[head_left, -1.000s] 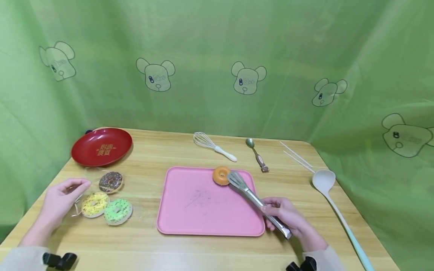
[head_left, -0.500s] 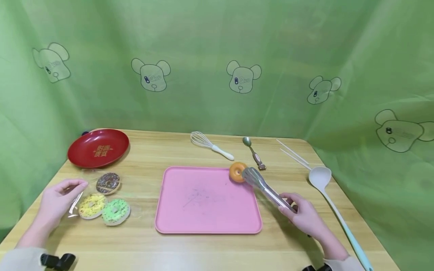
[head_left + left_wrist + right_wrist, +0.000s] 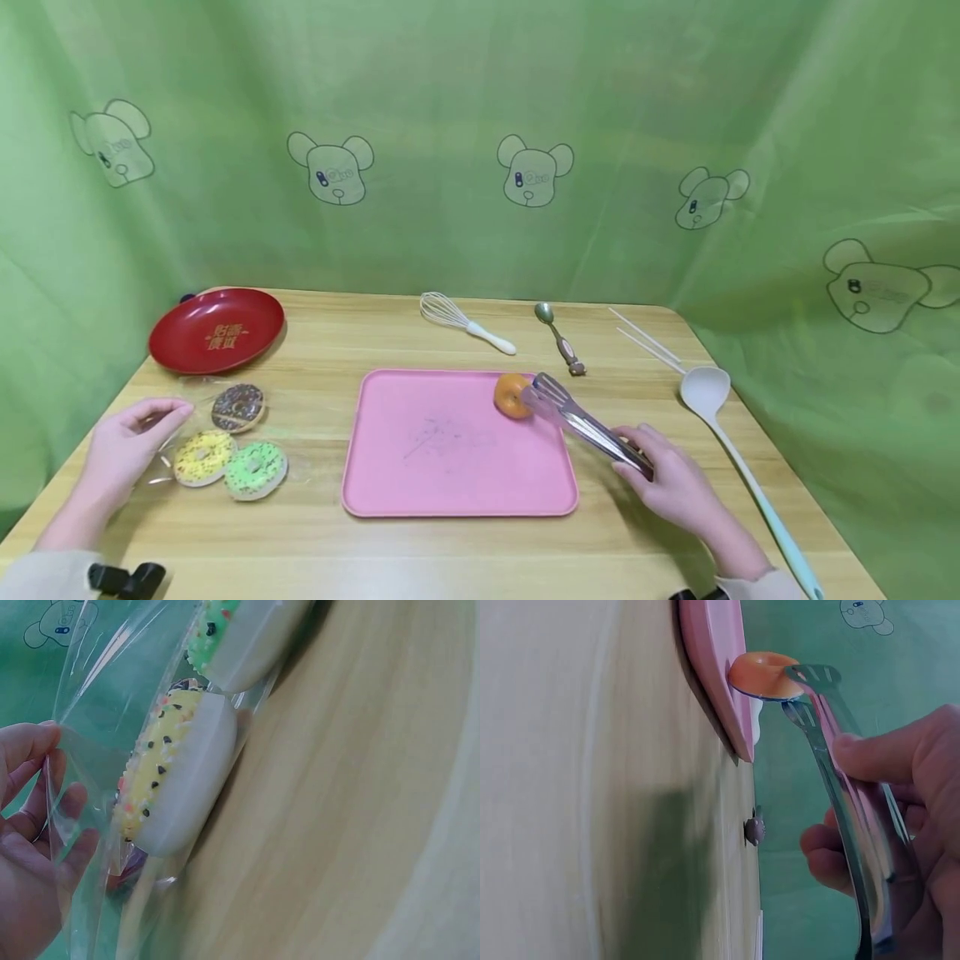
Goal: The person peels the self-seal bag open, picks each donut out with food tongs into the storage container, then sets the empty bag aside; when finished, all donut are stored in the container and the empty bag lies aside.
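My left hand (image 3: 131,446) pinches the edge of a clear plastic bag (image 3: 97,712) between thumb and forefinger. In the bag lie a chocolate toy donut (image 3: 238,407), a yellow one with sprinkles (image 3: 204,457) and a green one (image 3: 256,470). Metal tongs (image 3: 592,427) are held in my right hand (image 3: 671,483), thumb on one arm and fingers around the other. Their tips pinch a plain orange-brown toy donut (image 3: 759,673) by its side. That donut is tilted, close over the far right corner of the pink tray (image 3: 450,500).
At the back left a red plate (image 3: 187,337) stands on the wooden table. A white whisk (image 3: 487,335) and a small spoon (image 3: 561,337) lie behind the tray. To the right are a long-handled ladle (image 3: 738,450) and two thin white sticks (image 3: 648,340). Green curtain surrounds the table.
My right hand and the tongs have moved right. The plain donut first shifted right along the tray's far edge, then came slightly back and tilted up. My left hand stays at the bag.
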### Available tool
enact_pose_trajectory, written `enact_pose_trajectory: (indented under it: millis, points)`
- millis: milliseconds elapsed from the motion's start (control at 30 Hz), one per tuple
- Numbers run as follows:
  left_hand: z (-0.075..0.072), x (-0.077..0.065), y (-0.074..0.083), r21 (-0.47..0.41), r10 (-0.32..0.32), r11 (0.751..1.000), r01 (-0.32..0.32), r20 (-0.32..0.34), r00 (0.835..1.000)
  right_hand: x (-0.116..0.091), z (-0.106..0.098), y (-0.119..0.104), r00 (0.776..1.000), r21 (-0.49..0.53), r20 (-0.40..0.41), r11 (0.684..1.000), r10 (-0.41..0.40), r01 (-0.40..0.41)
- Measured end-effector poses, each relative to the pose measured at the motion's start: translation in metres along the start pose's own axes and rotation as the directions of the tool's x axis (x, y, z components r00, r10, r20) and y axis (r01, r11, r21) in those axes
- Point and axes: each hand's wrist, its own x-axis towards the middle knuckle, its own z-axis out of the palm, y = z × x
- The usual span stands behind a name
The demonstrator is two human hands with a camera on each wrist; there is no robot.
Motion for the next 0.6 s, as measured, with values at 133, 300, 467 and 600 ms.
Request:
enact_pose_trajectory:
  millis: [133, 300, 467, 600]
  points:
    - [0.0001, -0.0001, 0.0, -0.003, 0.005, 1.0, -0.005, 0.001, 1.0, -0.0032, -0.0005, 0.0001, 1.0, -0.018, 0.007, 1.0, -0.008, 0.008]
    - [0.0014, 0.0002, 0.001, 0.007, 0.017, 1.0, -0.017, -0.017, 1.0, -0.0074, -0.001, -0.0008, 0.999, -0.011, 0.021, 0.999, -0.043, 0.043]
    - [0.0013, -0.0006, 0.0017, -0.005, 0.015, 1.0, -0.015, -0.028, 0.999, -0.0067, 0.0006, -0.0037, 0.998, -0.007, 0.05, 0.999, -0.043, 0.044]
    - [0.0024, -0.0008, 0.0012, -0.021, 0.017, 1.0, -0.017, -0.026, 1.0, -0.0073, 0.0005, -0.0039, 0.998, -0.001, 0.056, 1.0, -0.008, 0.008]
